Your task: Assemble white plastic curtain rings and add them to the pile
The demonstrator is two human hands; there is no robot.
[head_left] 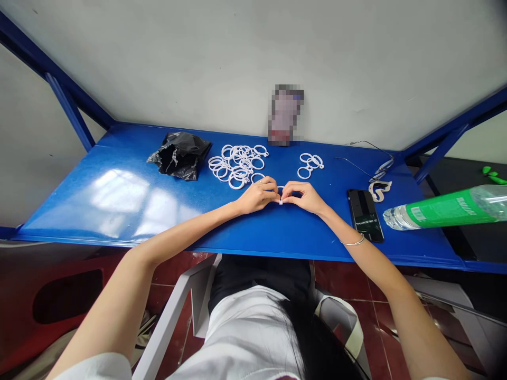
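Observation:
My left hand (259, 195) and my right hand (304, 196) meet over the middle of the blue table (237, 232). Between their pinched fingers is a white plastic curtain ring (281, 201); its small eyelet end points toward me, and the fingers cover most of the hoop. Just beyond my left hand lies a loose pile of similar white rings (237, 164), one of them close to the knuckles. A smaller group of several rings (310, 164) rests past my right hand.
A crumpled black plastic bag (180, 155) sits left of the pile. Against the wall leans a blurred-out upright object (285, 116). On the right are eyeglasses (382, 169), a black phone (365, 215), a white curved item (380, 191) and a bottle with a green label (447, 207).

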